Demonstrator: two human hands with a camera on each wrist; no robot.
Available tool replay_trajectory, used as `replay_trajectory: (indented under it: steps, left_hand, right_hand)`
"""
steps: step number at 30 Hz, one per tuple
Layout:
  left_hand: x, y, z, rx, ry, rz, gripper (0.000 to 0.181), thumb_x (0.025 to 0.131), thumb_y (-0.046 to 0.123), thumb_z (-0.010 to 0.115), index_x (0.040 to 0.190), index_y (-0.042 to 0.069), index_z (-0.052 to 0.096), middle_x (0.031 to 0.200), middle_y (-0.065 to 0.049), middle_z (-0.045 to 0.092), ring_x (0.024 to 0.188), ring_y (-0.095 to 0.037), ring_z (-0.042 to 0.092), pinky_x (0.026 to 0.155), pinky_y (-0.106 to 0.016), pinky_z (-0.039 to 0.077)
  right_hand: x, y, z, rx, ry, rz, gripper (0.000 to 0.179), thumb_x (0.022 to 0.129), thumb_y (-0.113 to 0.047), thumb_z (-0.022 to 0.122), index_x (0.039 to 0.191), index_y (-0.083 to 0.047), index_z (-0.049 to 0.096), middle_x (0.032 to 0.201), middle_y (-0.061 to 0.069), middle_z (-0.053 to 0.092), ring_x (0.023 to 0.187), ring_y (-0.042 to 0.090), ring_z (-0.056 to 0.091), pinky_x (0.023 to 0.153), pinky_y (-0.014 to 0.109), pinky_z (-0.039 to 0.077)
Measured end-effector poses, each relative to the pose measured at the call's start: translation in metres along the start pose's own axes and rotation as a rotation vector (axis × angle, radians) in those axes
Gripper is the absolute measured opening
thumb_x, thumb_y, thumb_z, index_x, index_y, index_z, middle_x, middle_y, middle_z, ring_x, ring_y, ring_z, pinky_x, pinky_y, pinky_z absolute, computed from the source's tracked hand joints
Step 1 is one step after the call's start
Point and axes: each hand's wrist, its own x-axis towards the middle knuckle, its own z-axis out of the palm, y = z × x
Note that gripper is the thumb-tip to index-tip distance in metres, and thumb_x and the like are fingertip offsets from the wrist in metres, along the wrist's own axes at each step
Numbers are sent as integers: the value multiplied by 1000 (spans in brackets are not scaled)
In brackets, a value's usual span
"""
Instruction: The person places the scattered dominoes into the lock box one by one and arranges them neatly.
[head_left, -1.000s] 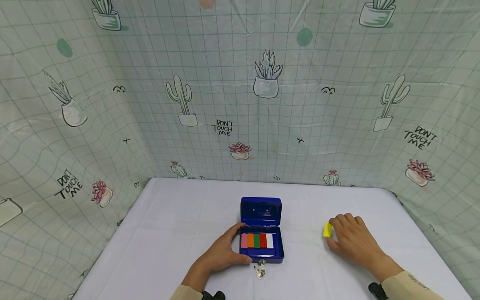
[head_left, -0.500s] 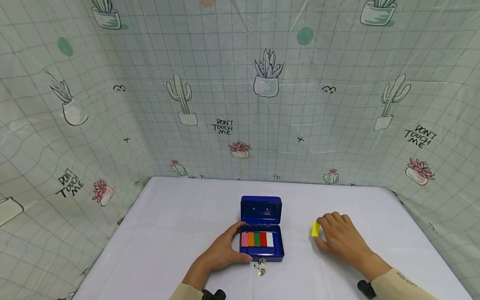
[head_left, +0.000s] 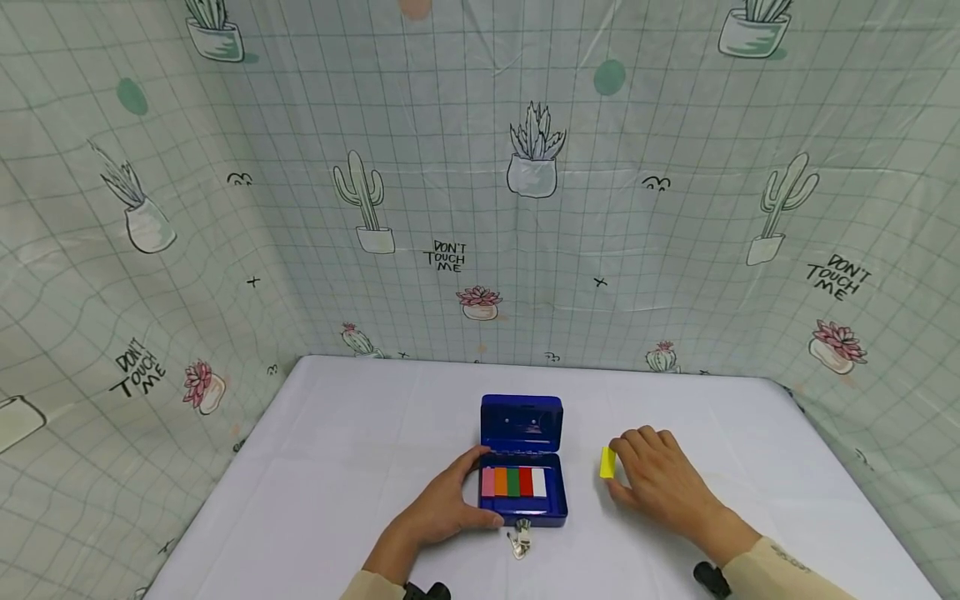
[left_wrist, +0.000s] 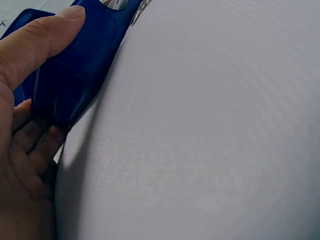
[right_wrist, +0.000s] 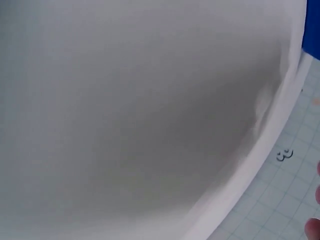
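Note:
A dark blue metal cash box (head_left: pixel 555 522) stands on the table with its lid (head_left: pixel 521 408) raised at the back. Inside it, side by side, lie pink (head_left: pixel 488 482), orange (head_left: pixel 501 482), green (head_left: pixel 513 482), red (head_left: pixel 527 482) and white (head_left: pixel 539 482) blocks. My left hand (head_left: pixel 446 504) grips the box's left side, thumb at the front corner and fingers behind; the left wrist view shows the thumb (left_wrist: pixel 45 37) on the blue wall. To the right of the box, my right hand (head_left: pixel 663 479) pinches a yellow block (head_left: pixel 607 463) between thumb and fingers. Only some fingertips (right_wrist: pixel 313 230) show in the right wrist view.
Small keys (head_left: pixel 520 542) hang from the lock at the box's front. A white cloth covers the table (head_left: pixel 375 417). Around its back and sides hangs a checked curtain (head_left: pixel 637 233) with cactus prints.
My right hand has moved left across the table with the yellow block, closer to the box. My left hand and the box have stayed in place.

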Motion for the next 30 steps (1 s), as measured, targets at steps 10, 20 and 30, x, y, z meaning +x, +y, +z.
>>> replay_trajectory:
  steps: [10, 20, 30]
  left_hand:
    - [-1, 0, -1, -13, -2, 7, 106, 73, 41, 97, 162, 28, 40, 168, -11, 40, 153, -44, 37, 120, -75, 27]
    - [-2, 1, -2, -2, 3, 13, 106, 73, 40, 97, 161, 27, 40, 168, -11, 41, 152, -44, 37, 120, -75, 28]
    - [-1, 0, -1, -13, 0, 16, 105, 73, 40, 97, 161, 27, 40, 167, -11, 41, 151, -43, 39, 120, -75, 28]
  right_hand:
    - [16, -17, -6, 18, -25, -11, 47, 85, -45, 80, 110, -8, 66, 102, 4, 65, 94, 23, 53, 79, 37, 41]
    - [31, -33, -8, 50, -13, -66, 47, 87, -47, 78, 113, -10, 66, 103, 2, 63, 95, 21, 51, 79, 35, 39]
    - [44, -51, -3, 36, -58, -131, 47, 89, -49, 78, 113, -10, 67, 100, 2, 62, 92, 21, 50, 77, 34, 40]
